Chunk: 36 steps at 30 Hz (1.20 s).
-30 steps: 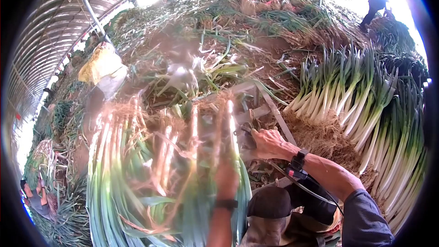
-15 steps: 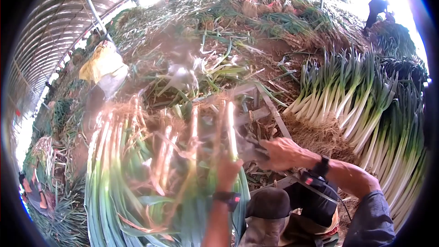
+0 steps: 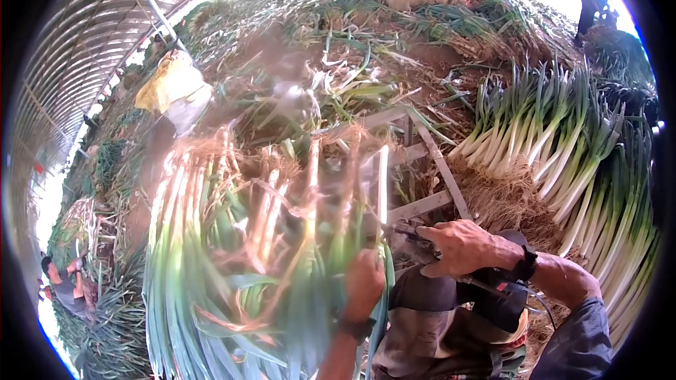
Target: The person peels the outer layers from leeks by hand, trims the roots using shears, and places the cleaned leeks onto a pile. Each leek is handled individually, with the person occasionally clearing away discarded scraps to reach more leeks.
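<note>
Low in the middle, my left hand [image 3: 365, 283] is closed around the green part of a leek [image 3: 382, 186], whose clean white shaft points up and away. My right hand [image 3: 466, 245] grips a dark air gun [image 3: 412, 238] with a thin hose, its front end close to that leek's shaft. Left of my left hand lie several more leeks [image 3: 179, 193], brownish and rooty at the top ends, green leaves toward me. A blurry haze covers part of this area.
A wooden frame [image 3: 440, 169] stands in front of my knees. Cleaned leeks [image 3: 542, 141] lie piled on the right. A yellow and white sack [image 3: 172, 88] is at the upper left. One person [image 3: 67, 288] works at far left, another [image 3: 595, 10] at far right.
The view has shifted slightly, so the scene sits farther right. The air gun's tip is now closer to the held leek, lower on its shaft. Both hands keep their hold.
</note>
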### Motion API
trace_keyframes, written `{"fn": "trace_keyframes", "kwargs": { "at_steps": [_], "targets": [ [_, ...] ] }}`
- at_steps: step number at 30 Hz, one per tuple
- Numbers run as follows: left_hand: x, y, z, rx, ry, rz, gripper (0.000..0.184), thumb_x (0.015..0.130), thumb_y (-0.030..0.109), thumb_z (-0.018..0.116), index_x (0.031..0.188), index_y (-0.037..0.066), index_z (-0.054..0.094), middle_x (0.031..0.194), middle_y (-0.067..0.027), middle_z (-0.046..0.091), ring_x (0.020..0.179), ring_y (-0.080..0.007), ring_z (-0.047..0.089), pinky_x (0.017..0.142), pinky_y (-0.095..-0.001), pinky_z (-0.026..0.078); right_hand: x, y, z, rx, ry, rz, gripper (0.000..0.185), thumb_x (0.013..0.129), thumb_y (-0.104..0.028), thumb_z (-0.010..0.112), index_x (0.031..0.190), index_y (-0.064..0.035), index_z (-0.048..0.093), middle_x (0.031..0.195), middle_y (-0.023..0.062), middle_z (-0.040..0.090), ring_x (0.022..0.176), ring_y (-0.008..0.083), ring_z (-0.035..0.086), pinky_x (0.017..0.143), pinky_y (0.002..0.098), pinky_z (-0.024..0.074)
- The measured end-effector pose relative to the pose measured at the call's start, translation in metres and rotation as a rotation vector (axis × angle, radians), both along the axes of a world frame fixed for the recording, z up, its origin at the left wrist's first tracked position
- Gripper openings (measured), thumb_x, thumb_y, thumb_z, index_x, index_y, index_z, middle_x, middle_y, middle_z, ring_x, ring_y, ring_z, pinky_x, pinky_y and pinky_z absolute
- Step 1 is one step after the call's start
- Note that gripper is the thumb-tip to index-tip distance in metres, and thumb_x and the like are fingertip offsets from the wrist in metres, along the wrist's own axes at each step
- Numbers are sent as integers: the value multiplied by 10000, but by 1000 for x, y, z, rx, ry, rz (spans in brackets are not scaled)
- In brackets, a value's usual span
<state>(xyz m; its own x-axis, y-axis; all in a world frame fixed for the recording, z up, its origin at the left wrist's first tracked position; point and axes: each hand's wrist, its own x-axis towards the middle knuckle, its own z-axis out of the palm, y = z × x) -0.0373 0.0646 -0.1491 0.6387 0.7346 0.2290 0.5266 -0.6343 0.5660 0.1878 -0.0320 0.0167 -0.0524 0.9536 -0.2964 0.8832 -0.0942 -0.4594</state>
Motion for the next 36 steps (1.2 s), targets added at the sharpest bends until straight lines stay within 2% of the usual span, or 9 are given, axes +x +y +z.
{"fn": "trace_keyframes", "kwargs": {
  "at_steps": [2,3,5,10,13,16,24,27,36],
  "targets": [
    [-21,3,13,118,95,118,329,890,188,650,1168,31,568,1110,-209,612,1029,-381,594,872,-481,477,-5,5,1,-7,20,55,508,797,-461,713,1042,-29,602,864,160,700,853,369,687,734,481,518],
    [-28,5,16,177,141,176,345,877,174,660,1176,35,560,1107,-206,603,1037,-399,573,895,-485,460,-9,8,3,-36,34,92,548,782,-462,725,1076,-19,589,863,166,690,843,377,680,723,484,515],
    [-32,12,5,185,147,252,390,881,168,640,1220,4,540,1166,-226,590,1090,-413,553,951,-490,442,-16,16,7,-89,52,168,635,754,-465,748,1143,1,564,861,179,670,822,395,666,701,489,510],
    [-23,32,-13,51,147,321,467,896,175,591,1295,-50,502,1258,-263,567,1156,-442,533,1031,-509,414,-28,27,11,-134,-29,236,577,759,-462,713,1037,21,562,814,212,648,778,409,656,674,491,504],
    [-11,56,-22,-219,176,397,490,852,201,602,1258,-60,519,1237,-286,569,1126,-448,552,1002,-519,431,-33,29,23,-121,5,226,579,756,-457,712,1031,29,561,802,213,644,753,402,653,664,487,504],
    [-14,66,-15,-274,127,376,514,789,219,630,1209,-63,540,1191,-300,581,1089,-452,571,966,-510,454,-37,29,28,-99,46,210,581,752,-461,710,1024,31,562,784,203,642,721,389,649,644,482,503],
    [-12,65,-17,-207,74,362,521,739,207,676,1174,-53,553,1151,-303,595,1082,-446,584,948,-485,468,-42,29,31,-118,1,250,569,748,-446,703,996,49,576,688,196,623,647,395,650,583,474,512],
    [-9,64,-9,-227,69,359,542,731,200,714,1183,-49,552,1130,-290,621,1067,-437,606,924,-473,487,-39,33,11,-80,-38,237,570,746,-447,710,985,55,583,697,209,629,655,401,654,597,480,514],
    [-4,67,-16,-154,40,317,570,765,265,768,1224,-2,561,1025,-263,684,959,-437,662,845,-484,527,-30,55,4,34,59,-4,477,737,-368,714,994,24,621,699,219,646,671,396,659,622,491,511]
  ]
}}
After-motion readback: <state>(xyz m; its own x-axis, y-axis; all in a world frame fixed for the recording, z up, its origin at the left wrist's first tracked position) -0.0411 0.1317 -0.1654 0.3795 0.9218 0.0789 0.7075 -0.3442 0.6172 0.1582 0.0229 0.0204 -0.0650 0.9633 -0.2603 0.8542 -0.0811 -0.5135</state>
